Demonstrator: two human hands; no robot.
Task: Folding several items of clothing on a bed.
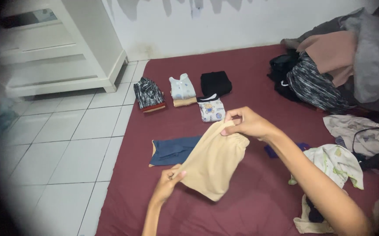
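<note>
**Beige garment held over a maroon mattress, with folded and unfolded clothing around it**

Held item: one beige garment (213, 164), soft fabric, with a gathered band at its upper edge. It hangs in the air above the middle of the maroon mattress (250, 205), stretched slantwise between two hands.

Left hand (168, 180): fingers closed in a pinch on the garment's lower left corner.

Right hand (247, 123): fingers curled shut on the gathered band at the upper right.

Beneath and just left of the garment: a dark blue garment (172, 150), lying flat on the mattress, partly covered by the beige one.

Folded items, in a row toward the mattress's far left corner:
- a dark striped stack (149, 93) with a red edge at the bottom, nearest the left edge;
- a pale blue printed piece (181, 87) on top of a tan one;
- a black folded piece (215, 83), nearer the far edge;
- a white printed piece (211, 109), touching the black one on its near side.

Unfolded items, along the right edge: a large heap of clothes (333, 65) in grey, dusty pink, black and streaked dark fabric at the far right corner; a pale printed garment (335, 161) and a cream one nearer the right forearm.

Surroundings: white tiled floor (67, 148) beside the mattress's left edge; a white cabinet (54, 48) standing on the tiles against the wall.
</note>
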